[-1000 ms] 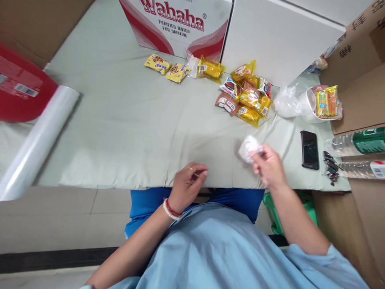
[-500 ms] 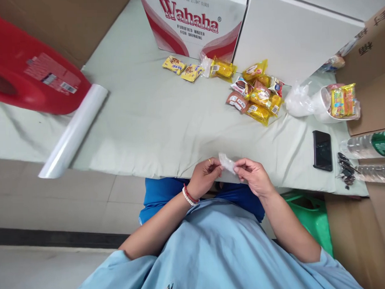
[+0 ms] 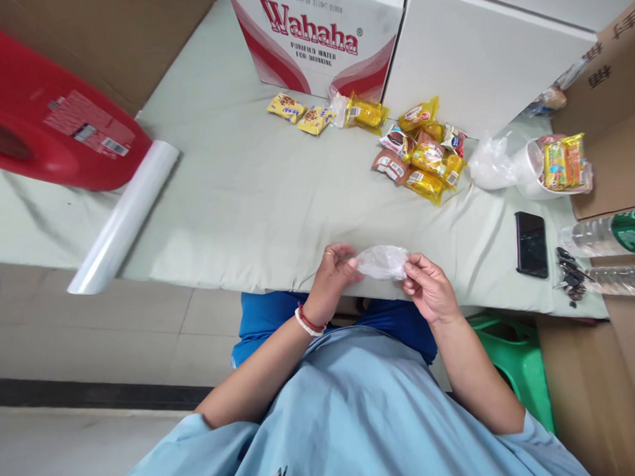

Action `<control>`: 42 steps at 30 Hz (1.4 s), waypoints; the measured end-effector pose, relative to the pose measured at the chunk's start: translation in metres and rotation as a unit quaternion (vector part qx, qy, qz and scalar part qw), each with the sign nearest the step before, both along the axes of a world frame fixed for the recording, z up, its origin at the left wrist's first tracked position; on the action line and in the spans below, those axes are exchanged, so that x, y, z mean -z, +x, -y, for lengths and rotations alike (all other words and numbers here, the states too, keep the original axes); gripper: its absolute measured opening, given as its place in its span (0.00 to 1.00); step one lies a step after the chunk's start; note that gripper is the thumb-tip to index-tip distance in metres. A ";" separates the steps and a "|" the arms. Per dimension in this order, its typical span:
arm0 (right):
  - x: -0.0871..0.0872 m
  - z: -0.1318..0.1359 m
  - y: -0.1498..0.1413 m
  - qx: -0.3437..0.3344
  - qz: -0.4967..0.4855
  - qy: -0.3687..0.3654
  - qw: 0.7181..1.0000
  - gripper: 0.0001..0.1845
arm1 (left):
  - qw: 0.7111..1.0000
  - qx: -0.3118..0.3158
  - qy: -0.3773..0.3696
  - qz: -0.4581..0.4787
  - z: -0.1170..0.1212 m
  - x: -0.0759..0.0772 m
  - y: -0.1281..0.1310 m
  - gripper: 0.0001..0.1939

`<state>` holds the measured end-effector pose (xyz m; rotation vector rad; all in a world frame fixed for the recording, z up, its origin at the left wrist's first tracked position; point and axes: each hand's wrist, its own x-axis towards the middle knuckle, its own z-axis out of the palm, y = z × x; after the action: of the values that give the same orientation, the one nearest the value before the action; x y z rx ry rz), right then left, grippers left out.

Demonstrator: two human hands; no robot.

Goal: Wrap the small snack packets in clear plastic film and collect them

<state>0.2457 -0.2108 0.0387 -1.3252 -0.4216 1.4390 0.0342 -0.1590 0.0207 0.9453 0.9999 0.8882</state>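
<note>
A thin, whitish see-through plastic bag point(image 3: 383, 262) is stretched between my hands, just above the table's front edge. My left hand point(image 3: 330, 278), with a ring and a red and white bracelet at its wrist, pinches the bag's left end; its fingertips are slightly blurred. At the other end, my right hand point(image 3: 431, 286) grips the plastic between thumb and fingers. Both hands are closed on the bag, which is puffed out a little in the middle. Nothing can be made out inside it.
Wrapped snacks point(image 3: 423, 154) lie beyond my hands, near a Wahaha carton point(image 3: 318, 40). To the right are white cups point(image 3: 528, 165), a phone point(image 3: 531, 244), keys point(image 3: 571, 274) and plastic bottles point(image 3: 617, 234). A film roll point(image 3: 126, 217) and red jug point(image 3: 58, 115) occupy the left.
My hands have moved apart. The small crumpled plastic between them is now spread into a wider bag. The things on the table have stayed put.
</note>
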 end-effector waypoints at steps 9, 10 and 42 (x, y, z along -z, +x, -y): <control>-0.011 -0.002 0.004 -0.011 0.023 -0.011 1.000 0.24 | 0.944 0.094 0.283 -0.142 -0.002 -0.005 -0.006 0.13; -0.010 -0.002 0.010 0.002 0.020 -0.011 1.000 0.25 | 0.957 0.084 0.257 -0.100 -0.005 -0.003 -0.011 0.14; -0.013 -0.011 -0.002 0.000 0.061 -0.008 0.998 0.25 | 0.797 0.135 0.475 -0.347 0.013 -0.017 0.004 0.21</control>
<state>0.2442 -0.1999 0.0514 -1.4303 -0.4914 1.3671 0.0379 -0.1716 0.0372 2.3451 0.9486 0.7907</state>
